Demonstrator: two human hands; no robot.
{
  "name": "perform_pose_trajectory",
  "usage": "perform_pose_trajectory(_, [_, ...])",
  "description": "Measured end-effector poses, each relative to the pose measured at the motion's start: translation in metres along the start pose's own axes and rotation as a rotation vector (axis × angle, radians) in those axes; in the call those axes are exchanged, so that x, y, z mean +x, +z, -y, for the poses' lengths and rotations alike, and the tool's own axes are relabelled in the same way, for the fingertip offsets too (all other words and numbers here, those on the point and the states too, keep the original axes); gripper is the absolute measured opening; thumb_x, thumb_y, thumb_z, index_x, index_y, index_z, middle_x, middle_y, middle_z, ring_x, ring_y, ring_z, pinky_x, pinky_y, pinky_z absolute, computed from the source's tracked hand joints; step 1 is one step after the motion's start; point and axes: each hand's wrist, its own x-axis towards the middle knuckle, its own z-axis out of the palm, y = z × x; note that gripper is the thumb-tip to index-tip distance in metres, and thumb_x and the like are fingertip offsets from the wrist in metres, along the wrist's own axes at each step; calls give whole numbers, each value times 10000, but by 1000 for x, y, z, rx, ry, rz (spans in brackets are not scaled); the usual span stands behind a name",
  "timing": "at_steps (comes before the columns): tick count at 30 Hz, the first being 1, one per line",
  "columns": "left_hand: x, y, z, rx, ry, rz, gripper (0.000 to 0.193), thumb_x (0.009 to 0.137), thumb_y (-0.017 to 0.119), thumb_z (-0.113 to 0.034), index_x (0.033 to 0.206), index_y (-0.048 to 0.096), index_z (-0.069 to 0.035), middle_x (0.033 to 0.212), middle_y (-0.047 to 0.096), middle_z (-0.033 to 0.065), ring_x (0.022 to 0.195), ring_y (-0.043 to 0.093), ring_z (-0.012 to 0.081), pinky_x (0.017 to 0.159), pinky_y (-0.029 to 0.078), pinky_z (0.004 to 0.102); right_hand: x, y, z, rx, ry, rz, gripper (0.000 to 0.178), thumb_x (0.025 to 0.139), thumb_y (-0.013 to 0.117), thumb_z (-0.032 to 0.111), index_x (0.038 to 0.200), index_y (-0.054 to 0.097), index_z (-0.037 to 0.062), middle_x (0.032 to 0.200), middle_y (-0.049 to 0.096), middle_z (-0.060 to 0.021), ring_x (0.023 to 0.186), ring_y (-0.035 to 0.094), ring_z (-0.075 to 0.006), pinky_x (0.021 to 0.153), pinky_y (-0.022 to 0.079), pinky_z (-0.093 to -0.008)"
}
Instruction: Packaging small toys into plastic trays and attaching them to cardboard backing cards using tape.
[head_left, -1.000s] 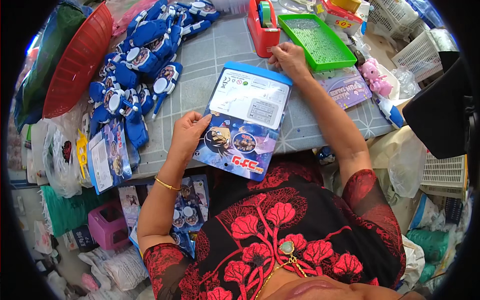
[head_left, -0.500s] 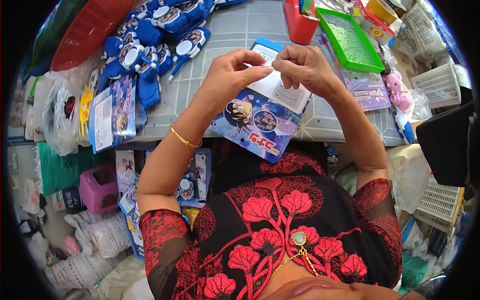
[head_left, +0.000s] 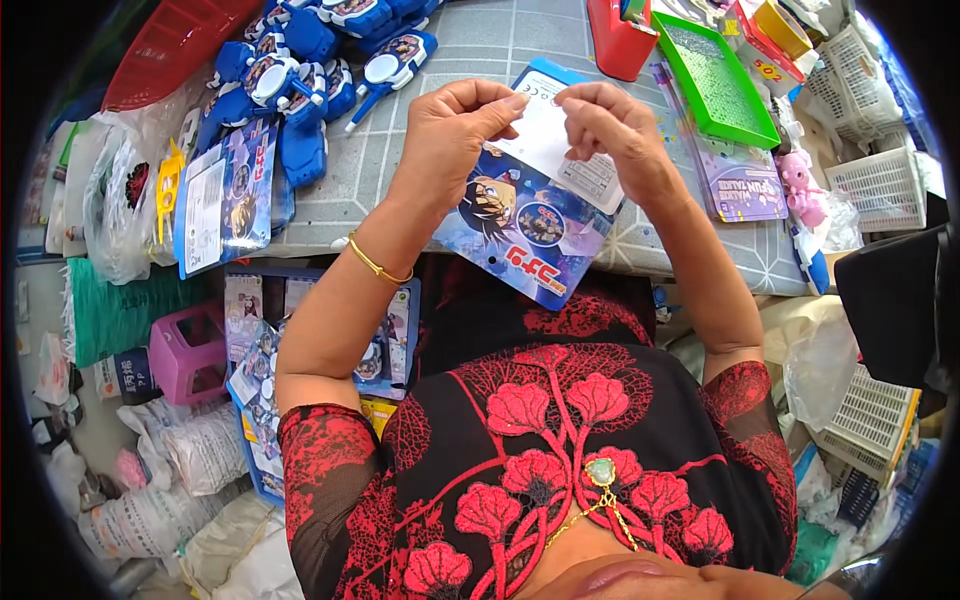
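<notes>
A printed cardboard sheet [head_left: 520, 225], blue with a cartoon figure and a white panel, lies at the table's near edge below my hands. Above its left side, my left hand [head_left: 452, 130] is closed, thumb and forefinger pinched together. My right hand [head_left: 618, 132] hovers over the white panel with its fingers curled in. A small gap parts the two hands' fingertips. Anything held in either pinch is too small to make out. Up and to the left rests a heap of blue-and-white plastic toy watches [head_left: 275, 80], with one toy watch [head_left: 385, 72] at its right side.
A red tape dispenser [head_left: 622, 45] and a green tray [head_left: 715, 85] of tiny clear pieces stand at the back right. More printed cards [head_left: 225, 200] lie left, beside a yellow plastic piece [head_left: 169, 190]. A pink toy [head_left: 800, 185] sits right, near white baskets [head_left: 878, 190].
My hands have drawn slightly apart, the left moving a little left; the fingertips were nearly together before. The whole view has shifted slightly.
</notes>
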Motion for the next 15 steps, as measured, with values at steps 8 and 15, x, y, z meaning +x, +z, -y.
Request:
perform_pose_trajectory(8, [-4, 6, 9, -130, -86, -13, 81, 805, 687, -91, 815, 672, -12, 741, 638, 33, 637, 566, 86, 598, 476, 200, 3, 13, -11, 3, -9, 80, 243, 861, 619, 226, 958, 590, 4, 676, 545, -1, 559, 503, -58, 576, 475, -219])
perform_pose_trajectory(15, [9, -7, 17, -28, -36, -92, 152, 842, 651, -169, 875, 680, -23, 784, 661, 44, 615, 574, 81, 584, 455, 203, 13, 24, -2, -67, 56, -19, 183, 849, 620, 183, 855, 605, 1, 597, 518, 19, 490, 461, -41, 531, 467, -214])
